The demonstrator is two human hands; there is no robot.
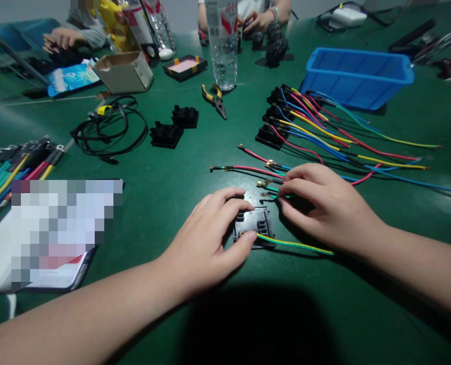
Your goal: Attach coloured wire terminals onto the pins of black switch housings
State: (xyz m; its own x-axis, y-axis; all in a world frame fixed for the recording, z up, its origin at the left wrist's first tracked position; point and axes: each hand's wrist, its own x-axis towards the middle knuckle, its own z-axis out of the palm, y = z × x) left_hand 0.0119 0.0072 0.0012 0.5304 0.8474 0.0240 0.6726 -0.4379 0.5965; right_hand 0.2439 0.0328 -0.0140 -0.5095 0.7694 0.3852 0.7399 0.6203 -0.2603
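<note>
My left hand is curled over a small black plastic housing, fingertips at its far edge and thumb at its near left side. A yellow-green wire runs out of the housing to the right. Just right of it, my right hand has thumb and fingers closed on a thin wire with a metal terminal at its end. Beside those fingertips lie several loose wires, among them a red wire with a brass-coloured end. The fingers hide most of the wire being pinched.
Wired black housings fan their wires rightward before a blue bin. Pliers, two black housings, a bottle and coiled cable lie farther off. At left are a phone and bundled wires. Other people's hands work opposite.
</note>
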